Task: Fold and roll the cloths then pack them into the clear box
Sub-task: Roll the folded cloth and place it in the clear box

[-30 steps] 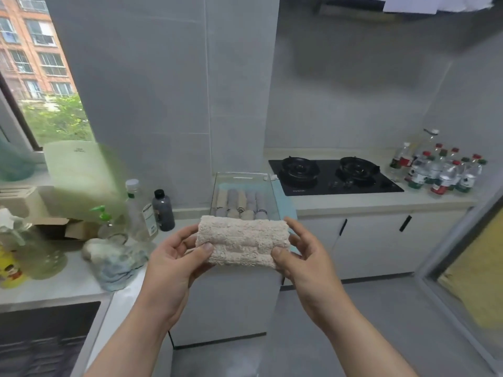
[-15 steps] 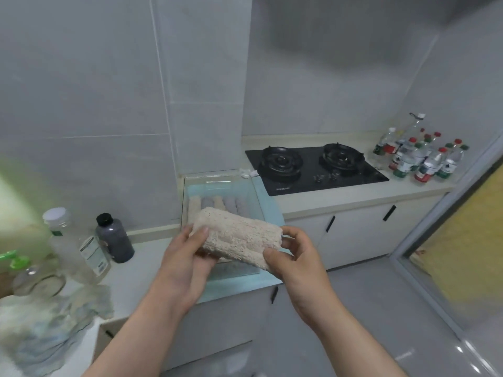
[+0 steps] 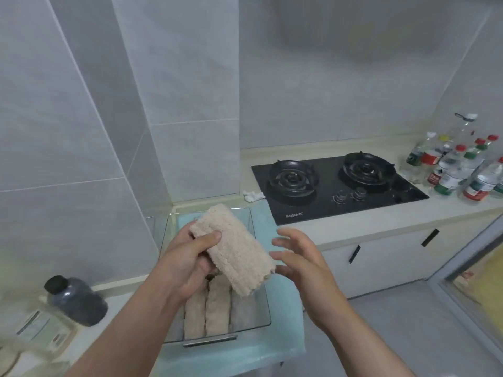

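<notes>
My left hand [image 3: 187, 257] grips a rolled beige fluffy cloth [image 3: 236, 251] by its upper left end, thumb on top, and holds it slantwise above the clear box [image 3: 261, 303]. The box sits on a light blue towel [image 3: 283, 336] on the counter, and several rolled cloths [image 3: 215, 308] lie side by side inside it. Just right of the roll's lower end, my right hand [image 3: 302, 257] hovers with fingers spread and holds nothing.
A black two-burner gas hob [image 3: 334, 183] lies to the right, with a crumpled white tissue [image 3: 253, 195] by its corner and many plastic bottles [image 3: 457, 170] at the far right. A dark bottle [image 3: 76, 300] and a clear bottle [image 3: 40, 330] stand at the left.
My right hand has let go of the rolled cloth and opened. My left hand has turned the roll slantwise over the box. The view has swung right and down, closer to the box.
</notes>
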Tool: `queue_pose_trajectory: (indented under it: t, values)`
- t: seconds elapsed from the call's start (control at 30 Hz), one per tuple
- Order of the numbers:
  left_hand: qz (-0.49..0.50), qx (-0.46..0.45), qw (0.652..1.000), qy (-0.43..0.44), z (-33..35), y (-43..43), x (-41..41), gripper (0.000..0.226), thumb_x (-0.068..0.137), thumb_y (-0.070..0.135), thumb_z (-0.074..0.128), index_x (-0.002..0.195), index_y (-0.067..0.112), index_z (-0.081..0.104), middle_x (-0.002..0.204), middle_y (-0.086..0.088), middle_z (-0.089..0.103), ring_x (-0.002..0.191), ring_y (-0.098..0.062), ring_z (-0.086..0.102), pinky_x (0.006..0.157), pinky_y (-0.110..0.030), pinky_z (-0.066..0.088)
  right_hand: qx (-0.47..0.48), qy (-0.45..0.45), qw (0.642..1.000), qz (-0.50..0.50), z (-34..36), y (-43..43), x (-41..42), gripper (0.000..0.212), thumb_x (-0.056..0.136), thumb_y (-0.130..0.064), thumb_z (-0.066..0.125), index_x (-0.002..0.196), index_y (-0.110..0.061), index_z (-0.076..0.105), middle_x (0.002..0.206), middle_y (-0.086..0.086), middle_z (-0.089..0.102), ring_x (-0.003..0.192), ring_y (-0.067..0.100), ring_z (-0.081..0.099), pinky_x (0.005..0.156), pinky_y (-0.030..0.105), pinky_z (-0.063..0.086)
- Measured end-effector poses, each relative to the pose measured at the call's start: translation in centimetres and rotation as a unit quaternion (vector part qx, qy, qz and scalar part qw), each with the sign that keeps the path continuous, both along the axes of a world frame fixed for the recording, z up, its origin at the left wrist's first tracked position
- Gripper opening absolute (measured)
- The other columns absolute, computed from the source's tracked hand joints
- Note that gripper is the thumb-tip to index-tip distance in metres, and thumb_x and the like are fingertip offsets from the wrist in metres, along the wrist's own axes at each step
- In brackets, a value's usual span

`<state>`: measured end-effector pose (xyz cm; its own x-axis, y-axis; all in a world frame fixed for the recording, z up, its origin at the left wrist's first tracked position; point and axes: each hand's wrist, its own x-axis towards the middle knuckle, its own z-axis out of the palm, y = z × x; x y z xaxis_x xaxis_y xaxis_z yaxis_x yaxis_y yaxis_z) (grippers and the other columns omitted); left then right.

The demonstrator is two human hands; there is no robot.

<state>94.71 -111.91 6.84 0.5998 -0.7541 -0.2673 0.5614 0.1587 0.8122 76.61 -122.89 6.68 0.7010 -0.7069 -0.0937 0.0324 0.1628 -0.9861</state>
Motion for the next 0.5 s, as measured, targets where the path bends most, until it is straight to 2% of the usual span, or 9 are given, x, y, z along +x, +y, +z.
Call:
queue_pose_trajectory:
  t: [0.1, 0.17, 0.3, 0.43, 0.5]
  values:
    - [-0.036, 0.016, 0.999, -0.017, -0.5, -1.3, 0.6, 0.050, 0.073, -0.004, 0.070, 0.121, 0.003, 0.054, 0.113, -0.022, 0.066, 0.099, -0.035, 0.067, 0.075, -0.049, 0.057, -0.081, 0.034, 0.990, 0.107, 1.3, -1.7, 1.9, 0.051, 0.082, -0.015, 0.063, 0.122, -0.046, 0.059, 0.125, -0.013, 0.058, 0.095, 0.011, 0.063, 0.075, 0.020, 0.052]
    - [-0.061, 0.032, 0.997, -0.030, -0.8, -1.7, 1.4, 0.054, 0.073, -0.002, 0.073, 0.124, 0.004, 0.054, 0.119, -0.024, 0.064, 0.105, -0.040, 0.064, 0.077, -0.050, 0.056, -0.133, 0.064, 0.976, 0.163, 1.8, -2.4, 3.0, 0.059, 0.085, -0.010, 0.064, 0.124, -0.053, 0.054, 0.125, -0.015, 0.056, 0.090, 0.010, 0.059, 0.077, 0.024, 0.054]
    - [-0.080, 0.068, 0.993, -0.062, -1.1, -2.5, 2.8, 0.062, 0.070, 0.005, 0.080, 0.126, 0.006, 0.052, 0.119, -0.026, 0.063, 0.106, -0.042, 0.064, 0.093, -0.057, 0.049, -0.154, 0.113, 0.954, 0.231, 1.7, -3.4, 4.5, 0.067, 0.083, -0.010, 0.068, 0.130, -0.053, 0.050, 0.119, -0.012, 0.058, 0.098, 0.017, 0.057, 0.080, 0.031, 0.057]
    - [-0.067, 0.092, 0.992, -0.052, -1.8, -3.3, 3.1, 0.056, 0.067, 0.012, 0.073, 0.119, 0.007, 0.054, 0.103, -0.019, 0.071, 0.092, -0.037, 0.069, 0.090, -0.053, 0.049, -0.133, 0.135, 0.952, 0.240, 0.6, -4.0, 5.5, 0.066, 0.080, -0.012, 0.072, 0.128, -0.051, 0.050, 0.119, -0.012, 0.059, 0.103, 0.022, 0.058, 0.088, 0.036, 0.056]
    - [-0.071, 0.089, 0.993, -0.040, -2.5, -3.3, 3.4, 0.045, 0.076, 0.013, 0.069, 0.118, 0.008, 0.055, 0.102, -0.016, 0.072, 0.092, -0.035, 0.069, 0.084, -0.048, 0.053, -0.125, 0.140, 0.956, 0.228, -0.2, -4.2, 5.9, 0.066, 0.077, -0.010, 0.072, 0.126, -0.049, 0.052, 0.121, -0.011, 0.057, 0.099, 0.024, 0.059, 0.087, 0.040, 0.057]
